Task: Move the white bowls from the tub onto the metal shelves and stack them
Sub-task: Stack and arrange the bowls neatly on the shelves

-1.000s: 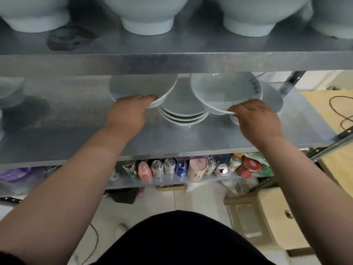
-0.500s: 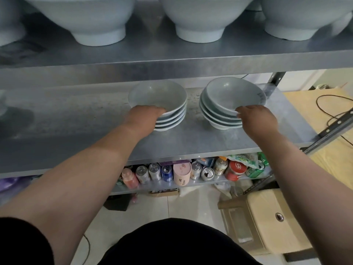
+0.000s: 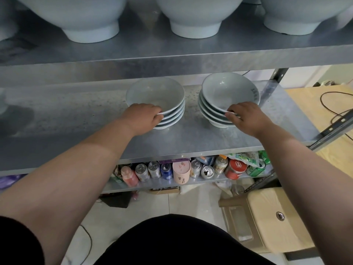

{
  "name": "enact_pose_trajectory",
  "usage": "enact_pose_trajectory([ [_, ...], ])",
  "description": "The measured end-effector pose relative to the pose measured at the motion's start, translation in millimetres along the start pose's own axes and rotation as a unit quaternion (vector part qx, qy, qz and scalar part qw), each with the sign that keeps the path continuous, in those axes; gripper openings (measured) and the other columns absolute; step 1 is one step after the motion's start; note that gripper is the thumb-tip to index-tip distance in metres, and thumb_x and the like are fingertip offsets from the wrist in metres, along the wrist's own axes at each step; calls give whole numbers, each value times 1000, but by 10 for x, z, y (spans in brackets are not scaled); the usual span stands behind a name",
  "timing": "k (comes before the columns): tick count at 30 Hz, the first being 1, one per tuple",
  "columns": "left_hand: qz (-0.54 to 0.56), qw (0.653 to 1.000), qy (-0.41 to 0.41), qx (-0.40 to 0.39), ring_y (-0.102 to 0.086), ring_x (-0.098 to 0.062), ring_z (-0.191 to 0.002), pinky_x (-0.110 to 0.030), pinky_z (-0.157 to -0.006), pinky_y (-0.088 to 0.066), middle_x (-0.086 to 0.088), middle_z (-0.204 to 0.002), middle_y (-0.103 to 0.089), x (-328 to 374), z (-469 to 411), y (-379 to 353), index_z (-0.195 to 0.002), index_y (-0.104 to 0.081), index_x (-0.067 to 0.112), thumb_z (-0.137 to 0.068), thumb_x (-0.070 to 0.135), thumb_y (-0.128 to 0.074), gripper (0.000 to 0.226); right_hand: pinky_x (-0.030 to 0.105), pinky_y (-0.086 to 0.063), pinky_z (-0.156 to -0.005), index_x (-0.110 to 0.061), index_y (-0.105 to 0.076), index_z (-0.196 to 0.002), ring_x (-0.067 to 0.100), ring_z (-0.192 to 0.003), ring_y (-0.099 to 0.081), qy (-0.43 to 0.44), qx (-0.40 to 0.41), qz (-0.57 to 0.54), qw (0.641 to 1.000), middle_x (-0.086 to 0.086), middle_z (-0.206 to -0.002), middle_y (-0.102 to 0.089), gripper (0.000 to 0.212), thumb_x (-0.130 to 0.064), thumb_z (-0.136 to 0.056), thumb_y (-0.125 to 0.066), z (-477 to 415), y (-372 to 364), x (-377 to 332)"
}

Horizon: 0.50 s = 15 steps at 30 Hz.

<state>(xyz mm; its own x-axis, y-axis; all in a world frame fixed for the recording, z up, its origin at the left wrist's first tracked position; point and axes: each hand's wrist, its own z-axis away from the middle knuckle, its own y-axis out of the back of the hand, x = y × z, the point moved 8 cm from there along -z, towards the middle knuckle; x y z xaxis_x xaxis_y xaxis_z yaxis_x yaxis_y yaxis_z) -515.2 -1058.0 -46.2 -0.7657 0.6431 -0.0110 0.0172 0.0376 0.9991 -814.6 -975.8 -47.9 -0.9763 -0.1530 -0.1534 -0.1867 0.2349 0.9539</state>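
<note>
a second ago each hand carried a tilted bowl over the middle shelf [image 3: 76, 115]; now both bowls sit nested, so this pair looks placed and only letting go is left. the left hand [image 3: 142, 119] grips the near rim of the left stack [image 3: 155, 96], thumb over the edge, fingers curled below. near it but apart, the right stack [image 3: 225, 92] has the right hand [image 3: 246, 117] curled on its top rim. the bowls are round, with no long axis; mouths face up, each stack rising vertically.

bare shelf [image 3: 63, 115] left, upper shelf [image 3: 172, 60] overhead
</note>
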Motion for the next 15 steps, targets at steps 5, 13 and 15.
enact_pose_trajectory([
  [5, -8, 999, -11, 37, -54, -24, -77, -33, -67, -32, 3, -84, -56, -3, -5, 10, -95, -56, 22, -98, 39, -37, 26, 40, -43, -86, -14, -67, -100, 34, -90, -61, -3, 4, 47, 999, 10, -87, -70, 48, -45, -91, -32, -23, 58, -30],
  [13, -6, 999, 12, 46, -58, -31, -90, -34, -73, -30, -9, -100, -63, -20, 51, -77, -105, -58, 12, -99, 28, -37, 27, 42, -44, -89, -11, -64, -106, 35, -87, -62, -55, -3, 74, 996, 14, -88, -69, 49, -35, -85, -26, 20, -2, -86],
  [15, 41, 998, 26, 29, -59, -31, -96, -34, -77, -32, -9, -104, -64, -26, 62, -74, -111, -60, 13, -97, 26, -41, 27, 43, -45, -92, -9, -65, -112, 36, -97, -62, -66, 6, 63, 996, 16, -100, -69, 48, -34, -86, -32, 27, 16, -159],
])
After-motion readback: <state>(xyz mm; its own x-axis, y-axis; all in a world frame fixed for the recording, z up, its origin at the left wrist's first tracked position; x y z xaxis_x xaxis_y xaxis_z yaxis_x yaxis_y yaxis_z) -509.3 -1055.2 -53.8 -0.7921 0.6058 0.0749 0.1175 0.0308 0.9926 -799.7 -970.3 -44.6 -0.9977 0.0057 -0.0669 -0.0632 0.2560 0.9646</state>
